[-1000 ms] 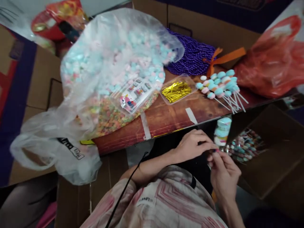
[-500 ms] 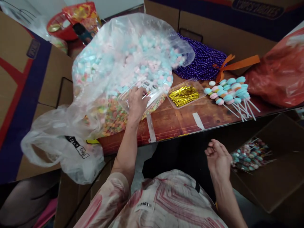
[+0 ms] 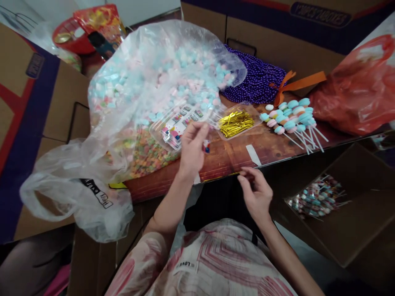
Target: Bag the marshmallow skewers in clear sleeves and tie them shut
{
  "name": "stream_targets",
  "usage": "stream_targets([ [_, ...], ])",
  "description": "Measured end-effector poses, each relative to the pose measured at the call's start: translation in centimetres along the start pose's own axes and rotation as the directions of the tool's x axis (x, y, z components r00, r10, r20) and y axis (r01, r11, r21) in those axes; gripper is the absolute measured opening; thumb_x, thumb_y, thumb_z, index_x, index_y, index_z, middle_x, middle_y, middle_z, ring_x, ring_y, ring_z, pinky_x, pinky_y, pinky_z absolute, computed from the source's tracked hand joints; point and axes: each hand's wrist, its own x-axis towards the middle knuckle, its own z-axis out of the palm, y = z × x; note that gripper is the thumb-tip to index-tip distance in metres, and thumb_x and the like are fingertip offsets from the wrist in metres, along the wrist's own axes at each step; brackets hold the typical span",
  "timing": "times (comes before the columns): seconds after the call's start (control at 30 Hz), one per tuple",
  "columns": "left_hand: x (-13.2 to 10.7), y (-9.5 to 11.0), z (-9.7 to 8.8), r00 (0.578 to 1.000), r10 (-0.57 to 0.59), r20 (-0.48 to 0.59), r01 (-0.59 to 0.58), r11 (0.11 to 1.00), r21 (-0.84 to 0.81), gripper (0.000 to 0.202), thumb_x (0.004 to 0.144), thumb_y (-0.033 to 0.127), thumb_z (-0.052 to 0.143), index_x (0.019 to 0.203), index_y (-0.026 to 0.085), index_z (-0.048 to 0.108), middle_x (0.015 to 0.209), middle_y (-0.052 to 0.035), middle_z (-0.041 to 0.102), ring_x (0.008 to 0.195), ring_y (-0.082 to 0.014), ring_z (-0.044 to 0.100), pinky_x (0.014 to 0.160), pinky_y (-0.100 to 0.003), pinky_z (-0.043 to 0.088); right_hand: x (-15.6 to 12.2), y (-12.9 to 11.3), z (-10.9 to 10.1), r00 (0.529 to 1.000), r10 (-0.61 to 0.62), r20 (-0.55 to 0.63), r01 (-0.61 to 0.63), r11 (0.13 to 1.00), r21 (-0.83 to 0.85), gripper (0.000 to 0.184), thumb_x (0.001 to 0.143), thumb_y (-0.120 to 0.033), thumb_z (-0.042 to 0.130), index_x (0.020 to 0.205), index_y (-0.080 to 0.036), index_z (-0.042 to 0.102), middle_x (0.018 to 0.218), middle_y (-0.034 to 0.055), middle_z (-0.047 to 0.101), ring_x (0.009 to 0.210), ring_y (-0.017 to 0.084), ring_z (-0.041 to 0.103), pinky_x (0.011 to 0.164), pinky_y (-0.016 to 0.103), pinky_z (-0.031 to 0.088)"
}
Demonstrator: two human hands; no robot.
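Observation:
My left hand (image 3: pixel 194 148) is closed, pinching a clear plastic bag with a small printed patch (image 3: pixel 206 146) between thumb and fingers. Just behind it, a clear tray (image 3: pixel 163 139) holds more clear bags with colourful print. My right hand (image 3: pixel 257 193) is over the table's front edge, thumb and forefinger slightly apart, with nothing visible in it. Gold twist ties (image 3: pixel 236 123) fill another clear tray to the right of my left hand. Farther right lie several candy skewers (image 3: pixel 291 115) on white sticks, threaded with blue, pink and orange pieces.
A big clear bag of pastel candies (image 3: pixel 185 61) covers the table's left side. Purple bead strands (image 3: pixel 262 76) with an orange ribbon lie behind the twist ties, beside a red plastic bag (image 3: pixel 358 90). Below right, a cardboard box (image 3: pixel 354 230) holds wrapped candy skewers (image 3: pixel 321 197).
My left hand has come off the tray toward the right and nearer me, with a clear printed bag in it. My right hand has moved left and up toward the table edge.

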Motion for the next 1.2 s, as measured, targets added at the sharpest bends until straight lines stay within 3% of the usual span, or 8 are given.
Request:
stream_targets([
  [0.1, -3.2, -1.8, 2.2, 0.958, -0.219, 0.183, 0.259, 0.936, -0.238, 0.019, 0.085, 0.034, 0.073, 0.077, 0.021, 0.061, 0.075, 0.0006, 0.066, 0.068, -0.0115, 0.060, 0.068, -0.025, 0.048, 1.1, -1.2, 2.0, 0.946, -0.323, 0.003, 0.318, 0.929, -0.189, 0.035, 0.087, -0.021, 0.068, 0.122, -0.025, 0.066, 0.111, 0.0102, 0.066, 0.099, 0.024, 0.063, 0.082, 0.040, 0.054],
  [0.23, -5.2, -4.2, 3.1, 0.945, -0.265, 0.190, 0.312, 0.905, -0.289, 0.018, 0.082, 0.033, 0.074, 0.080, 0.021, 0.061, 0.078, 0.0014, 0.067, 0.072, -0.0104, 0.062, 0.071, -0.024, 0.047, 1.8, -1.1, 2.8, 0.866, -0.499, -0.020, 0.456, 0.807, -0.375, 0.031, 0.089, -0.014, 0.062, 0.117, -0.025, 0.070, 0.114, 0.0122, 0.065, 0.100, 0.025, 0.063, 0.084, 0.043, 0.053],
  [0.43, -6.1, -5.5, 3.2, 0.951, -0.258, 0.168, 0.284, 0.946, -0.156, 0.022, 0.085, 0.037, 0.073, 0.084, 0.022, 0.058, 0.082, 0.0024, 0.064, 0.081, -0.0105, 0.063, 0.076, -0.023, 0.047, 0.9, -0.6, 2.0, 0.944, -0.321, 0.074, 0.328, 0.934, -0.143, 0.029, 0.093, -0.022, 0.058, 0.119, -0.024, 0.069, 0.122, 0.0122, 0.065, 0.113, 0.027, 0.062, 0.097, 0.049, 0.052],
  [0.57, -6.8, -5.7, 3.8, 0.939, -0.275, 0.209, 0.319, 0.922, -0.221, 0.025, 0.083, 0.038, 0.074, 0.084, 0.022, 0.056, 0.081, 0.0032, 0.062, 0.077, -0.0097, 0.063, 0.075, -0.023, 0.048, 0.7, -0.8, 2.4, 0.989, -0.148, 0.008, 0.148, 0.989, 0.020, 0.020, 0.092, -0.028, 0.064, 0.109, -0.024, 0.073, 0.113, 0.0095, 0.069, 0.108, 0.025, 0.065, 0.097, 0.046, 0.052],
  [0.7, -7.3, -5.9, 4.3, 0.931, -0.299, 0.209, 0.351, 0.892, -0.286, 0.029, 0.082, 0.042, 0.075, 0.081, 0.022, 0.054, 0.077, 0.0040, 0.059, 0.071, -0.0088, 0.060, 0.075, -0.023, 0.049, 1.0, -1.0, 2.6, 0.998, -0.007, -0.055, 0.013, 0.993, 0.119, 0.015, 0.094, -0.027, 0.060, 0.094, -0.024, 0.075, 0.100, 0.0060, 0.073, 0.099, 0.021, 0.068, 0.095, 0.043, 0.054],
  [0.83, -7.4, -6.0, 4.3, 0.936, -0.318, 0.150, 0.346, 0.912, -0.222, 0.030, 0.084, 0.048, 0.073, 0.083, 0.022, 0.058, 0.079, 0.0032, 0.060, 0.071, -0.0089, 0.058, 0.076, -0.023, 0.049, 1.1, -1.4, 2.1, 0.999, -0.012, 0.042, 0.007, 0.993, 0.114, 0.017, 0.094, -0.031, 0.061, 0.103, -0.026, 0.075, 0.110, 0.0060, 0.075, 0.111, 0.024, 0.067, 0.102, 0.046, 0.050],
  [1.03, -8.3, -6.4, 4.2, 0.941, -0.294, 0.166, 0.321, 0.932, -0.170, 0.056, 0.098, 0.067, 0.034, 0.086, 0.022, 0.065, 0.105, -0.0050, 0.068, 0.104, -0.0168, 0.065, 0.098, -0.030, 0.049, 1.3, -2.1, 2.3, 0.995, 0.093, 0.028, -0.095, 0.987, 0.129, 0.015, 0.089, -0.034, 0.068, 0.097, -0.023, 0.074, 0.101, 0.0058, 0.074, 0.099, 0.022, 0.068, 0.092, 0.039, 0.054],
  [1.2, -8.7, -6.0, 3.9, 0.943, -0.257, 0.213, 0.276, 0.959, -0.066, 0.059, 0.095, 0.071, 0.034, 0.101, 0.027, 0.072, 0.117, -0.0072, 0.068, 0.128, -0.0215, 0.056, 0.105, -0.033, 0.046, 1.5, -2.5, 2.1, 0.994, 0.104, 0.018, -0.105, 0.984, 0.142, 0.018, 0.092, -0.035, 0.064, 0.099, -0.022, 0.074, 0.104, 0.0056, 0.076, 0.098, 0.021, 0.069, 0.094, 0.040, 0.055],
])
